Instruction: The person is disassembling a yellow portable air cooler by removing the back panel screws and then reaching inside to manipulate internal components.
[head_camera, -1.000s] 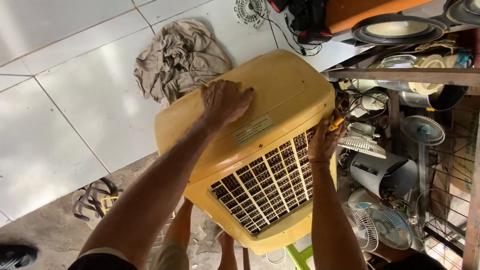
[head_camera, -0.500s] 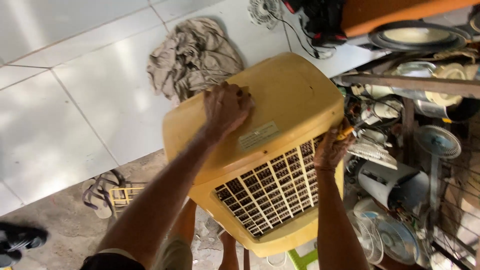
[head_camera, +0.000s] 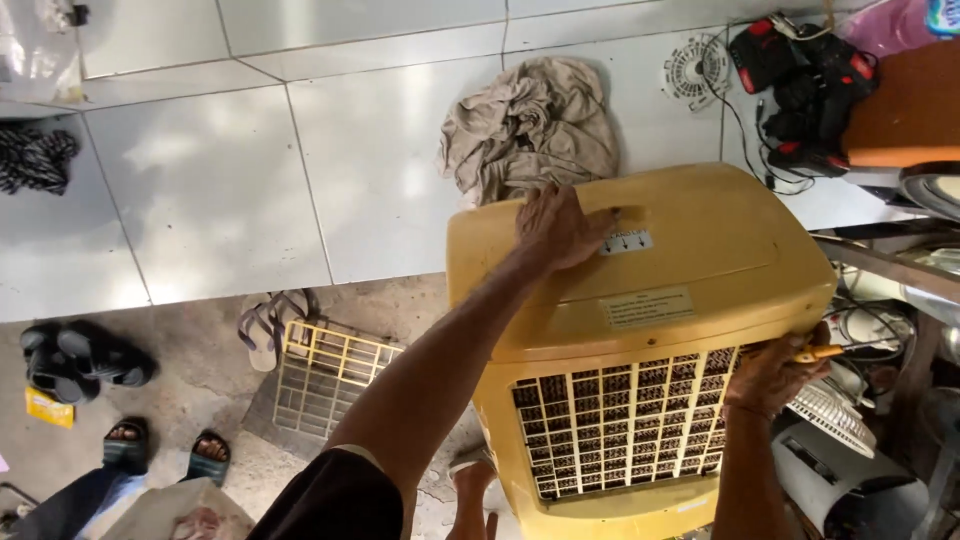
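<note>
Hands: left (head_camera: 556, 226) flat atop one yellow cooler (head_camera: 690, 280); right (head_camera: 772, 372) grasping its corner.

Two labels sit on the top of the yellow plastic air cooler (head_camera: 690, 250). The small white rectangular sticker with dark arrow marks (head_camera: 627, 242) lies near the back edge of the lid, just beside the fingertips of the left hand (head_camera: 556, 228). The larger pale yellow rectangular label with fine dark print (head_camera: 648, 308) sits lower on the lid, near its front edge, above the grille. On the concrete floor at the far left, beside dark sandals, lies a small flat yellow packet (head_camera: 49, 407).
</note>
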